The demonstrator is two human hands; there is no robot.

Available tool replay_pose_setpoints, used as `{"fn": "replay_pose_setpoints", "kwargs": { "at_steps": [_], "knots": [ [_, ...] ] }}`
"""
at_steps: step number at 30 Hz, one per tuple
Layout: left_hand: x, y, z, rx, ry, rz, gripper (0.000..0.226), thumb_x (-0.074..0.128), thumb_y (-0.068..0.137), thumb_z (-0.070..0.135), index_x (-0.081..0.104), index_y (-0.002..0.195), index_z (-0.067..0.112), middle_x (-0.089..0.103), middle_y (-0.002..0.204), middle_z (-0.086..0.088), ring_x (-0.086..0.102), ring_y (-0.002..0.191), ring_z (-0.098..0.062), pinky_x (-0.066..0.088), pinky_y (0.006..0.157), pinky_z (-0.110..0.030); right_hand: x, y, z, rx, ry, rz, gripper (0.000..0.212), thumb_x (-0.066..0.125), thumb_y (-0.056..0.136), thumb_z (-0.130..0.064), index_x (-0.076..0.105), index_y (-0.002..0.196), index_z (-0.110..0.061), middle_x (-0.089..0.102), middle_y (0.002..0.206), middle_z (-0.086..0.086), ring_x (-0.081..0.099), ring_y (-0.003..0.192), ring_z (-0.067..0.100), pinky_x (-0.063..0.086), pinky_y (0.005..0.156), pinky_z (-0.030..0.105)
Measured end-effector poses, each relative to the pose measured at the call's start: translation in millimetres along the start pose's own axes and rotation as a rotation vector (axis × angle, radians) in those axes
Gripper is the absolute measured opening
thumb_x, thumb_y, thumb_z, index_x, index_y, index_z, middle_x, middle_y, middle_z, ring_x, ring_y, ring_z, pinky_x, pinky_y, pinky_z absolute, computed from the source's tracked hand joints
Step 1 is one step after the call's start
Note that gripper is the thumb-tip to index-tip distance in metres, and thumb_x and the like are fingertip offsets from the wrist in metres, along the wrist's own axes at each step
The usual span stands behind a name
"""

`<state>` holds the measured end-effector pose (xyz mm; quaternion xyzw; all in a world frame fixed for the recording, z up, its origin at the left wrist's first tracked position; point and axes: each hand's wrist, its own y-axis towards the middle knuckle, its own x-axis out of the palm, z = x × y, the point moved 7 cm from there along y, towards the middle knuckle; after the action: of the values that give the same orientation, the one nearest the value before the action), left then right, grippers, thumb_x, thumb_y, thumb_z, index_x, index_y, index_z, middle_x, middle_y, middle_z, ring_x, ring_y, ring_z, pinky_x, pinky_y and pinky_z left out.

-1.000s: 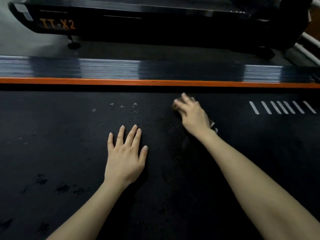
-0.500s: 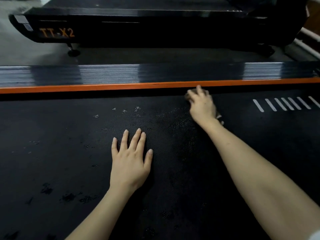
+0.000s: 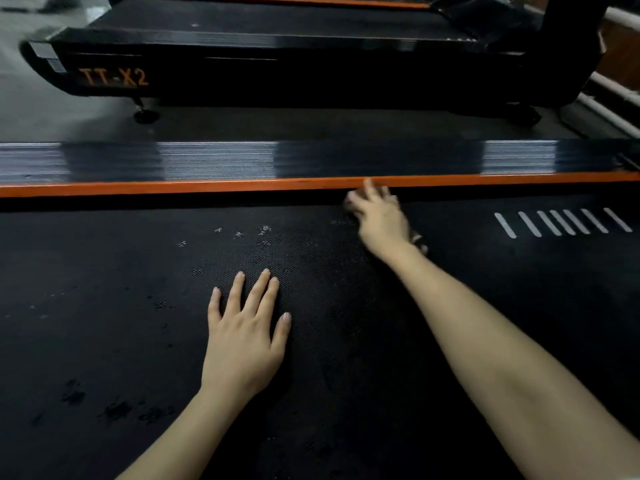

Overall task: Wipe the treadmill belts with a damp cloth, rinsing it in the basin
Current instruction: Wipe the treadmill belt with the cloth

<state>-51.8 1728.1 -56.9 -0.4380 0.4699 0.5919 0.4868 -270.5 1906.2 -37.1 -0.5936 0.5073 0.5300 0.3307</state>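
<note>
Nearest the person, the left hand (image 3: 242,334) is lying flat on the treadmill belt (image 3: 104,306), fingers straight and slightly spread, holding nothing and probably bracing. Ahead and to the right of it, well apart, the right hand (image 3: 379,220) is bearing down on the cloth (image 3: 418,241), of which only a pale corner is showing beside the wrist. Motion blur is hiding whether the fingers are curling round it or lying straight. Pale specks (image 3: 242,233) are sitting on the belt between the two hands, and white stripes (image 3: 564,223) are lying to the right of the right hand. Its fingertips are reaching the orange strip (image 3: 207,187) at the belt's far edge, so a stroke carried further is risking cloth or fingers catching in the dark gap under that strip. Weight on the left hand could also be shifting the belt. Beyond the right hand, past the ribbed side rail (image 3: 214,161), a second treadmill (image 3: 311,71) is showing the orange lettering (image 3: 114,77) "TT-X2". No basin is showing.
</note>
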Motion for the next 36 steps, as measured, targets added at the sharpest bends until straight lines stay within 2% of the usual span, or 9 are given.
{"fn": "replay_pose_setpoints", "kwargs": {
  "at_steps": [3, 6, 14, 17, 21, 25, 31, 33, 36],
  "knots": [
    [1, 0, 1, -0.014, 0.006, 0.002, 0.064, 0.02, 0.093, 0.051, 0.043, 0.142, 0.017, 0.038, 0.15, 0.002, 0.026, 0.142, -0.029, 0.006, 0.114, -0.048, -24, -8, 84, 0.234, -0.018, 0.047, 0.049, 0.047, 0.095, -0.014, 0.04, 0.142, -0.027, 0.01, 0.158, 0.004, 0.014, 0.142, 0.038, 0.017, 0.116, 0.044],
    [1, -1, 3, -0.032, 0.002, -0.024, 0.068, 0.014, 0.092, 0.053, 0.038, 0.145, 0.018, 0.033, 0.153, 0.003, 0.02, 0.144, -0.028, 0.004, 0.115, -0.048, -26, -16, 93, 0.365, 0.008, 0.042, 0.044, 0.041, 0.099, -0.022, 0.037, 0.143, -0.027, 0.005, 0.159, 0.001, 0.009, 0.142, 0.041, 0.019, 0.116, 0.047],
    [-3, 0, 3, -0.037, -0.016, -0.055, 0.077, 0.002, 0.084, 0.053, 0.029, 0.149, 0.021, 0.022, 0.157, 0.007, 0.01, 0.147, -0.023, -0.002, 0.116, -0.045, 10, -102, -106, -0.232, 0.136, -0.069, 0.042, 0.041, 0.097, -0.024, 0.046, 0.138, -0.021, 0.022, 0.155, 0.006, 0.024, 0.135, 0.047, 0.028, 0.109, 0.05],
    [-4, -2, 0, -0.047, -0.032, -0.067, 0.065, 0.011, 0.091, 0.046, 0.026, 0.15, 0.022, 0.018, 0.158, 0.008, 0.005, 0.147, -0.021, -0.003, 0.116, -0.044, 3, -176, -110, -0.435, 0.161, -0.096, 0.043, 0.04, 0.092, -0.023, 0.052, 0.134, -0.021, 0.033, 0.151, 0.006, 0.034, 0.132, 0.045, 0.035, 0.104, 0.05],
    [-5, -1, -1, -0.051, -0.041, -0.071, 0.05, 0.028, 0.101, 0.034, 0.023, 0.15, 0.023, 0.015, 0.158, 0.009, 0.002, 0.147, -0.02, -0.005, 0.117, -0.042, -24, -224, -13, -0.254, 0.172, -0.018, 0.05, 0.05, 0.086, -0.007, 0.051, 0.134, -0.022, 0.029, 0.15, -0.002, 0.037, 0.133, 0.04, 0.031, 0.108, 0.049],
    [-27, -24, -2, -0.049, -0.268, 0.016, 0.043, 0.042, 0.099, 0.024, 0.045, 0.14, 0.017, 0.033, 0.152, 0.001, 0.018, 0.145, -0.021, 0.005, 0.117, -0.037, -39, -234, 26, -0.033, 0.143, -0.009, 0.043, 0.049, 0.096, -0.014, 0.046, 0.138, -0.024, 0.021, 0.155, -0.003, 0.022, 0.141, 0.034, 0.024, 0.113, 0.05],
    [-49, -149, -46, -0.067, -0.064, -0.045, 0.062, 0.02, 0.091, 0.048, 0.042, 0.142, 0.021, 0.03, 0.153, 0.002, 0.017, 0.145, -0.027, 0.004, 0.116, -0.049, -39, -236, 9, 0.119, 0.079, -0.023, 0.041, 0.046, 0.097, -0.02, 0.046, 0.138, -0.024, 0.021, 0.156, -0.001, 0.023, 0.138, 0.04, 0.028, 0.111, 0.049],
    [-40, -168, -58, -0.117, -0.011, -0.133, 0.067, 0.011, 0.09, 0.054, 0.03, 0.147, 0.025, 0.02, 0.156, 0.003, 0.007, 0.146, -0.03, -0.002, 0.115, -0.052, -36, -254, -31, 0.073, 0.093, 0.004, 0.041, 0.049, 0.093, -0.017, 0.053, 0.133, -0.02, 0.031, 0.152, 0.005, 0.036, 0.128, 0.047, 0.036, 0.103, 0.049],
    [-33, -177, -57, -0.138, 0.007, -0.149, 0.068, 0.006, 0.09, 0.055, 0.023, 0.149, 0.026, 0.014, 0.157, 0.003, 0.002, 0.146, -0.03, -0.002, 0.115, -0.055, -16, -314, -130, -0.261, 0.107, -0.037, 0.046, 0.056, 0.082, -0.013, 0.058, 0.127, -0.02, 0.044, 0.144, 0.008, 0.044, 0.122, 0.048, 0.041, 0.099, 0.051]
  ]
}}
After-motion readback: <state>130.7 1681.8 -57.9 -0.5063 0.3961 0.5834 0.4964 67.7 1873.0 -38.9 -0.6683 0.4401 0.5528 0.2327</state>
